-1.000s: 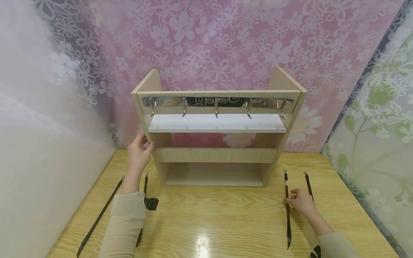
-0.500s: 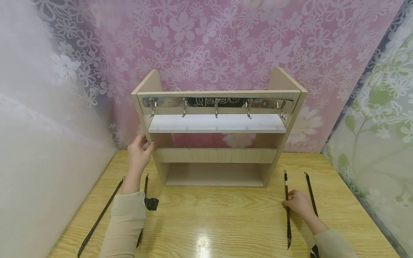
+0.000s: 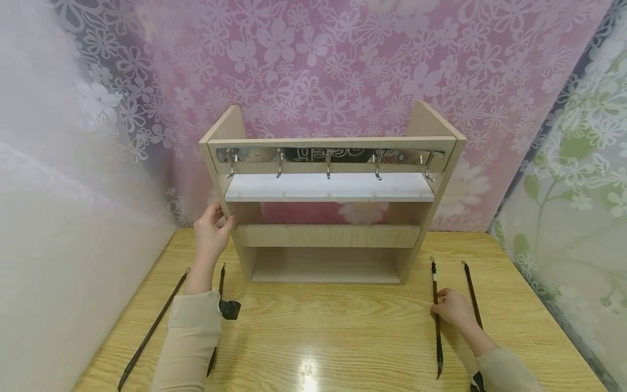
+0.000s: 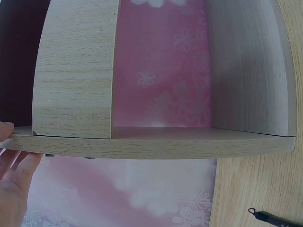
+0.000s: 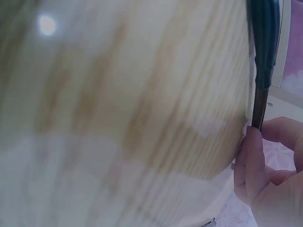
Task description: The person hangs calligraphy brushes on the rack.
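Observation:
My left hand (image 3: pixel 210 228) grips the left side panel of a pale wooden shelf rack (image 3: pixel 325 237), thumb on the front edge. In the left wrist view, that panel's edge (image 4: pixel 156 145) sits between thumb and fingers (image 4: pixel 21 172). Out to the right, my right hand (image 3: pixel 458 310) pinches a dark ink brush (image 3: pixel 438 340) by its shaft, its hanging loop pointing toward the back. The right wrist view shows thumb and finger meeting on the shaft, with the dark brush head (image 5: pixel 266 42) above them. A second brush (image 3: pixel 471 291) lies just right of this hand, partly behind the wrist.
A metal strip (image 3: pixel 313 155) with several hooks runs along the rack's top front, above a white shelf (image 3: pixel 328 187). On the table's left lie a long brush (image 3: pixel 154 326) and another brush (image 3: pixel 222 280) with a black piece (image 3: pixel 229 310) beside it, partly under my left sleeve.
My right hand has shifted slightly, its fingers coming together around the brush shaft; the brush has moved very little. My left hand stays on the rack.

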A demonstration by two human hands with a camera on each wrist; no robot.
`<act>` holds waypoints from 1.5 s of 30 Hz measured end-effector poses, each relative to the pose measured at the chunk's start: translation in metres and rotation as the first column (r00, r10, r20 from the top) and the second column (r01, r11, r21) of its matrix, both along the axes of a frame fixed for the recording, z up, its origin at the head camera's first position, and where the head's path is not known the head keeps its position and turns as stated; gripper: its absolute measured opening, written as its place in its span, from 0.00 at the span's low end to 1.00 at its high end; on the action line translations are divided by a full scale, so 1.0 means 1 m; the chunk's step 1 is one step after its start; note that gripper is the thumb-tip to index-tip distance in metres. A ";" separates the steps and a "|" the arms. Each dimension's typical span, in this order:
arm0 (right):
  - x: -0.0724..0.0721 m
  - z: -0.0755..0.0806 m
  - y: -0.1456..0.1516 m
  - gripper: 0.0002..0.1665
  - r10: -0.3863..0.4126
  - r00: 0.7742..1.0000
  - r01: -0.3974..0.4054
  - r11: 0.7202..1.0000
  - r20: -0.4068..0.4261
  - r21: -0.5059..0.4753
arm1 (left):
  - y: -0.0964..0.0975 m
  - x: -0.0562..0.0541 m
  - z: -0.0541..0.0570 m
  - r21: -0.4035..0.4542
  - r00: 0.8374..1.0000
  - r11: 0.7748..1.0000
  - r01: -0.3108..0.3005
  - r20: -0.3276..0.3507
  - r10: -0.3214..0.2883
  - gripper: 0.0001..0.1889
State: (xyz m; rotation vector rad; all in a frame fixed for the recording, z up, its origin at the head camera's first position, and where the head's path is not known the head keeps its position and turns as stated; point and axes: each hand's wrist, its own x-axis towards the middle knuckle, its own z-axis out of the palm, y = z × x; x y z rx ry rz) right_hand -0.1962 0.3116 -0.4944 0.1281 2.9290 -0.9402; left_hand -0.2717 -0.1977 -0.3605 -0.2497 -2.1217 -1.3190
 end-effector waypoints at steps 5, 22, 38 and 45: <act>0.003 0.012 -0.001 0.28 -0.017 1.000 0.017 0.999 0.001 -0.049 | 0.000 -0.001 0.000 -0.007 1.000 1.000 -0.006 -0.011 0.006 0.16; 0.025 0.059 -0.010 0.25 -0.103 0.946 0.090 0.994 -0.309 -0.056 | 0.005 0.005 0.009 0.030 1.000 1.000 -0.009 -0.017 0.010 0.15; 0.047 0.097 -0.040 0.24 -0.139 0.853 0.120 0.990 -0.504 -0.071 | 0.001 0.001 0.001 0.012 1.000 1.000 -0.011 -0.018 0.011 0.15; 0.055 0.116 -0.058 0.24 -0.119 0.778 0.082 0.993 -0.617 -0.089 | 0.002 0.001 0.000 0.012 1.000 1.000 0.001 -0.025 -0.001 0.15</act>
